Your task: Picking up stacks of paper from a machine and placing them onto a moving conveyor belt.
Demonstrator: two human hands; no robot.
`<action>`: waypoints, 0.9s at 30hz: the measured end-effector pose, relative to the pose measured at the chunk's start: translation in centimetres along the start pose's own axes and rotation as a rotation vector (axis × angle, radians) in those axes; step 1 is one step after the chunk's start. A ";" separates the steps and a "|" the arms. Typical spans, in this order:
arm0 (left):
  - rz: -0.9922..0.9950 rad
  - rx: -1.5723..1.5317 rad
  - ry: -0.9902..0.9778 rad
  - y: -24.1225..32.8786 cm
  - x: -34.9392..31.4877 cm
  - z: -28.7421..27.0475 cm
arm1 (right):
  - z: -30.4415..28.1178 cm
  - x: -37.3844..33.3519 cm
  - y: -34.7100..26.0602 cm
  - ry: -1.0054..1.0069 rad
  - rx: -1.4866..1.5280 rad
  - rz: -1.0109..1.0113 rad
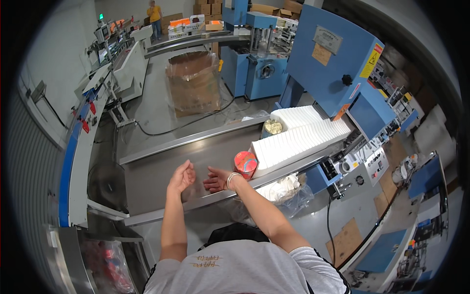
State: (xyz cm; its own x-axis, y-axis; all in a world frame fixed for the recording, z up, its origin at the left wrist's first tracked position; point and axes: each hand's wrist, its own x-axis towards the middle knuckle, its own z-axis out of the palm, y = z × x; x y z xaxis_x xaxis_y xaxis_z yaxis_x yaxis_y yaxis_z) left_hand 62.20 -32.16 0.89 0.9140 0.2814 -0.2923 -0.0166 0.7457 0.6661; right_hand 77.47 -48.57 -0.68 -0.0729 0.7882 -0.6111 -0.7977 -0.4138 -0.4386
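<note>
Head view: long grey metal counter (152, 174) with raised rails. At its right end, a tall blue metal machine (313, 73). Beyond the far rail, a big brown cardboard box (193, 95) in clear plastic; a black cable (178, 131) runs along the floor. Crumpled white material (281, 190) in clear plastic shows below the near rail.

Left hand (182, 177) and right hand (218, 180) hang over the counter, apart, palms roughly facing. Fingers of both loosely bent, gripping nothing. A red round-topped container (246, 165) sits to the right of both hands' fingers, just past the right wrist, at the end of the long ribbed white stacks (301, 139). A blue-green container with cream contents (273, 128) lies behind, farther off.

Labels: silvery plate (327, 39) and yellow warning sticker (372, 60) on the machine; gold-brown lettering on the grey shirt (235, 269).
</note>
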 end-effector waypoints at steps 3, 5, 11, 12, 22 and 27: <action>-0.155 -0.005 0.109 0.1 0.6 -1.0 | 0.0 0.2 0.1 0.010 -0.013 0.005; -0.183 0.307 0.230 -0.5 0.8 -0.5 | 0.1 0.3 0.0 -0.138 -0.097 0.011; -0.167 0.370 0.320 -0.2 0.6 0.0 | 0.6 -0.2 0.0 0.000 -0.078 -0.006; -0.145 0.229 0.197 -0.1 0.6 -0.1 | 0.5 -0.2 0.0 -0.002 -0.075 -0.007; -0.223 0.427 0.199 -0.2 0.1 0.4 | 0.8 0.0 0.1 -0.069 -0.169 -0.008; -0.275 0.493 0.236 -0.2 0.6 -0.7 | 0.6 0.3 0.4 0.045 -0.132 -0.001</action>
State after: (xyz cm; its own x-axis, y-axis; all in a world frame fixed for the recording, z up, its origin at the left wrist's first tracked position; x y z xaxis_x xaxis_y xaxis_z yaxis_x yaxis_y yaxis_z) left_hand 62.45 -31.73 0.07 0.7425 0.2868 -0.6054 0.4484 0.4587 0.7672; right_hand 76.78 -48.22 -0.57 -0.0424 0.7685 -0.6384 -0.7121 -0.4715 -0.5202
